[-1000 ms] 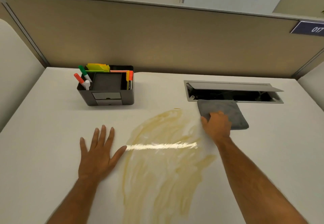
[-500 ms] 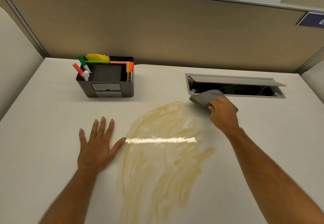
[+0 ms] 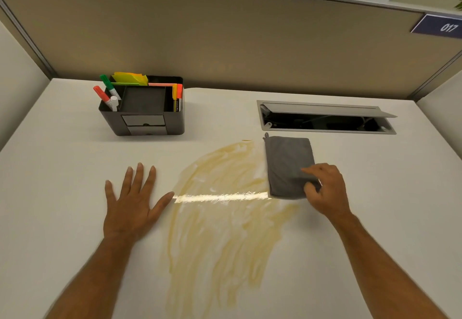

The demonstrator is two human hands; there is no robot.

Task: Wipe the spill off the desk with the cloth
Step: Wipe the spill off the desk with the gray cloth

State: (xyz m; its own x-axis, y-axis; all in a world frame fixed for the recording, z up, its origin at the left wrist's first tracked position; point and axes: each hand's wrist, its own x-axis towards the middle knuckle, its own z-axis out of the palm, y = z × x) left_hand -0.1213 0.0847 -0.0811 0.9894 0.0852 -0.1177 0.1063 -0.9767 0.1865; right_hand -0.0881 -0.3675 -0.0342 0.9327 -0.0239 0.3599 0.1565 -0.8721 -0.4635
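Observation:
A smeared yellowish spill (image 3: 220, 221) spreads over the middle of the white desk (image 3: 62, 168), with a bright glare stripe across it. A folded grey cloth (image 3: 287, 163) lies flat at the spill's upper right edge. My right hand (image 3: 325, 188) rests on the cloth's near right corner, fingers curled and pinching it. Left of the spill, my left hand (image 3: 132, 206) lies flat on the desk, fingers spread, its thumb tip touching the stain's edge.
A black desk organiser (image 3: 145, 111) with markers and sticky notes stands at the back left. An open cable hatch (image 3: 325, 118) with a raised lid sits just behind the cloth. Beige partition walls enclose the desk's back and sides.
The right hand pulled the cloth back from the hatch edge toward me, and it now lies flat beside the spill. The left hand stayed put.

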